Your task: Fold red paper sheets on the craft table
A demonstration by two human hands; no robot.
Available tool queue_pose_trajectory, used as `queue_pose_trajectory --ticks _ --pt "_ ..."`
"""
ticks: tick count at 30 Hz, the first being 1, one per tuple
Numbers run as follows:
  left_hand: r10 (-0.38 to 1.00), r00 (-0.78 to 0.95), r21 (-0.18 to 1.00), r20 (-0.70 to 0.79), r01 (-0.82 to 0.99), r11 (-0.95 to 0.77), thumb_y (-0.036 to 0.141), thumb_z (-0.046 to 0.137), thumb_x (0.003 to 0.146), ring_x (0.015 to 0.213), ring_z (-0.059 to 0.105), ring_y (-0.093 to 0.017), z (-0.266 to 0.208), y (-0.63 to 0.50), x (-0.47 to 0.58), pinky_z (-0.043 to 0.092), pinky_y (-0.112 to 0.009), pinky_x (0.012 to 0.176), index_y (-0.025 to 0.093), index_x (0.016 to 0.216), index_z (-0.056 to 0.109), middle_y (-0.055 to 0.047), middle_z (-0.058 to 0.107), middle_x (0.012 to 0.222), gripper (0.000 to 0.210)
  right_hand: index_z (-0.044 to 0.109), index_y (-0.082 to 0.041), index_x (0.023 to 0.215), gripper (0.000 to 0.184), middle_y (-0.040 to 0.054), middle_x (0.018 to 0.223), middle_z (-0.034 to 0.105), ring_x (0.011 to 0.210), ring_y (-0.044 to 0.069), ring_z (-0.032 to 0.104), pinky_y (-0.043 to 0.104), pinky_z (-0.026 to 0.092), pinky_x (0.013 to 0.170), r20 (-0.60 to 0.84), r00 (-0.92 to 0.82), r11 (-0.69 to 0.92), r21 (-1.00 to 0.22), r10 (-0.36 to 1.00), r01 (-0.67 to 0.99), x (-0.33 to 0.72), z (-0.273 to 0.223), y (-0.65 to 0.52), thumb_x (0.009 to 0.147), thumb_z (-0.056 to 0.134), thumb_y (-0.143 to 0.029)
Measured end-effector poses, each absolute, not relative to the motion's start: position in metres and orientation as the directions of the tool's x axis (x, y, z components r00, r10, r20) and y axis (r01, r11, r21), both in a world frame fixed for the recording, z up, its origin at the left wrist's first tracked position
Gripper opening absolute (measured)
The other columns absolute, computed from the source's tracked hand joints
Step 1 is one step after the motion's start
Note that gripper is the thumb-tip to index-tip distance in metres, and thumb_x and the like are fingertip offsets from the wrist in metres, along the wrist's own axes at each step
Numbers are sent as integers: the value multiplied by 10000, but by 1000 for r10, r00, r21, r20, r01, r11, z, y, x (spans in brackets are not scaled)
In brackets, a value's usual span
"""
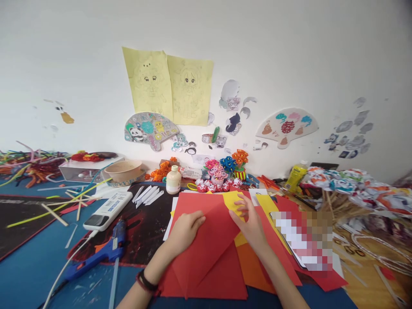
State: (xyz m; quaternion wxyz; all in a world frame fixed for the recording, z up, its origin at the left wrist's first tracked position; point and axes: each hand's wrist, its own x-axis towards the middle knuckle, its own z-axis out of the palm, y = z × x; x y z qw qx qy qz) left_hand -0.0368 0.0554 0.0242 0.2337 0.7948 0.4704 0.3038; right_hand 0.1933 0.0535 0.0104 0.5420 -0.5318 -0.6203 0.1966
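A red sheet of paper [212, 240] is bent along a slanting line over other red sheets in front of me. My left hand [185, 231] lies on its left part with the fingers curled in against the paper. At the sheet's upper right, my right hand [249, 216] has thumb and fingers apart, with the fingertips over a yellow sheet [230, 198]. Whether those fingertips touch the paper I cannot tell. Under my right wrist, an orange sheet [251, 266] shows between the red ones.
Left of the papers lie a blue glue gun [111, 246], a white power strip [109, 208] and white paper strips [148, 195]. A cream bottle [174, 180] stands behind. A phone-like slab [286, 240], partly pixelated, lies right. Flower crafts [227, 167] line the wall; a yellow bottle [296, 177] stands rear right.
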Motion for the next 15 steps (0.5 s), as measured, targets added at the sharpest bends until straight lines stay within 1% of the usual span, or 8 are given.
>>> queue_pose_trajectory --ticks 2,3,4,5,7,9,12,15 --pt "883 409 534 229 706 -465 314 399 945 610 509 -149 28 49 -34 248 -250 572 197 717 506 -6 555 642 278 503 -252 1281 526 93 1175 588 1096 277 529 443 407 953 590 57 431 -649 805 626 192 13 51 816 644 -453" --pt "880 423 484 218 736 -474 306 406 945 621 533 -157 30 46 -32 248 -253 573 201 730 525 -15 581 654 268 539 -262 1245 464 87 1193 589 1134 283 508 450 383 981 617 -21 471 -578 786 667 190 14 50 828 642 -437" --pt "873 439 448 211 751 -486 305 410 945 637 554 -165 31 44 -30 252 -253 575 203 737 540 -23 604 669 265 580 -267 1190 382 78 1181 604 1138 281 508 445 379 983 621 -96 509 -533 778 676 188 15 48 844 632 -422" --pt "865 458 426 204 754 -500 307 414 945 654 572 -172 32 42 -29 261 -252 580 206 744 552 -29 625 688 264 622 -266 1109 283 67 1129 632 1103 273 532 427 397 957 606 -153 534 -519 781 668 186 15 46 862 617 -404" --pt "851 484 426 203 739 -522 305 422 944 693 597 -179 33 38 -27 282 -245 591 212 780 575 -33 657 736 243 662 -247 917 135 46 956 675 954 244 591 374 444 848 554 -208 541 -548 806 638 182 16 43 889 592 -359" --pt "842 491 462 223 708 -535 285 424 939 727 607 -175 33 37 -25 300 -235 603 217 837 589 -31 671 788 205 648 -226 790 149 25 814 673 803 211 609 324 455 731 510 -209 521 -604 834 603 179 16 42 896 585 -309" --pt "827 493 507 272 657 -558 235 416 920 703 579 -149 33 36 -23 304 -223 602 210 838 576 -17 649 780 182 641 -212 774 129 12 772 665 724 182 605 286 441 665 494 -198 512 -658 847 552 177 16 40 886 592 -251" --pt "819 494 534 293 626 -569 161 424 855 590 466 -108 31 36 -20 270 -216 564 194 731 516 19 556 664 158 639 -205 760 115 7 752 654 706 172 596 271 428 655 512 -193 528 -664 837 530 174 15 38 867 598 -207"
